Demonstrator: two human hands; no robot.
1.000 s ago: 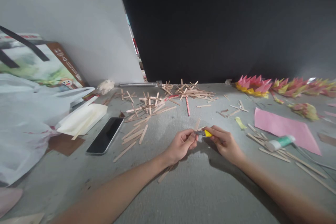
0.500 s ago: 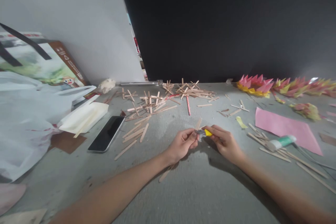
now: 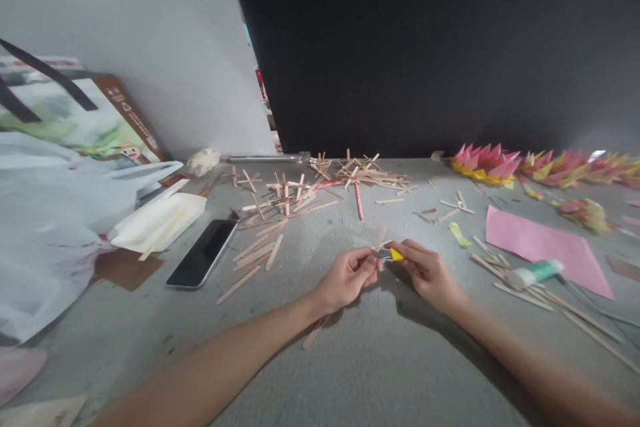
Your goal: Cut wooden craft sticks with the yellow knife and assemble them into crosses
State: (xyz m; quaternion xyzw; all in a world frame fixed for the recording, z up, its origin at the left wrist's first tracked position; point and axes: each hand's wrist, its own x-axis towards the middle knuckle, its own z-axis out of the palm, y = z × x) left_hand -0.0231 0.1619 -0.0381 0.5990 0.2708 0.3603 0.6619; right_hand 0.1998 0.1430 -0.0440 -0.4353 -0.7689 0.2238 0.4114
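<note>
My left hand (image 3: pixel 351 273) is closed, pinching a pale wooden craft stick (image 3: pixel 381 236) that points up and away beyond the fingertips. My right hand (image 3: pixel 423 270) closes round a small yellow tool (image 3: pixel 397 254) whose grey, metal-looking end meets the stick at the left fingertips. Its exact kind is too small to make out. Both hands are close together just above the table. Under the left wrist lies another craft stick (image 3: pixel 315 333). Ahead of the hands, a red patterned straw-like stick (image 3: pixel 359 201) juts from a heap of craft sticks (image 3: pixel 377 177).
Left are a phone (image 3: pixel 203 253), a white paper tray (image 3: pixel 167 227) and a plastic bag (image 3: pixel 55 227). Pink paper (image 3: pixel 545 247), a green-and-white tube (image 3: pixel 535 273) and loose sticks lie right. Pink-yellow folded-paper pieces (image 3: pixel 485 163) line the back, before a black panel (image 3: pixel 430 47).
Both hands stay nearly in place. The grey end of the yellow tool and the stick have shifted slightly at the left fingertips.
</note>
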